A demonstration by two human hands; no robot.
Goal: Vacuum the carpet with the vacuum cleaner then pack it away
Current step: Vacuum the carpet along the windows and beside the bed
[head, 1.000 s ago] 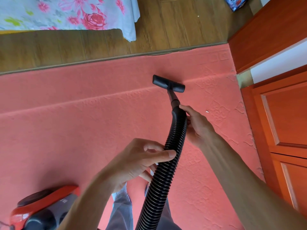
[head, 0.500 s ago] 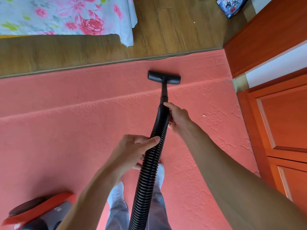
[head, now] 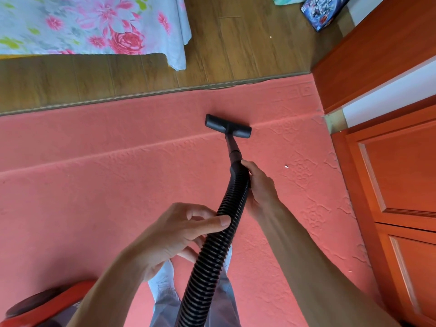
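A black ribbed vacuum hose [head: 210, 263] runs up the middle of the view to a short black tube and a flat black nozzle [head: 227, 126] resting on the salmon-red carpet [head: 94, 185]. My right hand [head: 258, 185] grips the hose at its upper end, just behind the tube. Lower down, my left hand [head: 179, 234] wraps the hose with the thumb across it. The red and grey vacuum body [head: 44, 308] sits on the carpet at the bottom left, partly hidden by my left forearm.
Wooden floor [head: 236, 50] lies beyond the carpet's far edge. A floral bed sheet [head: 94, 24] hangs at the top left. Orange-red cabinet doors [head: 401, 185] line the right side. A blue box [head: 323, 10] stands at the top right. A small white speck [head: 286, 166] lies right of my right hand.
The nozzle has swept forward and back near the carpet's fold line, tilting slightly. Both hands keep their hold on the hose; the view has shifted a little.
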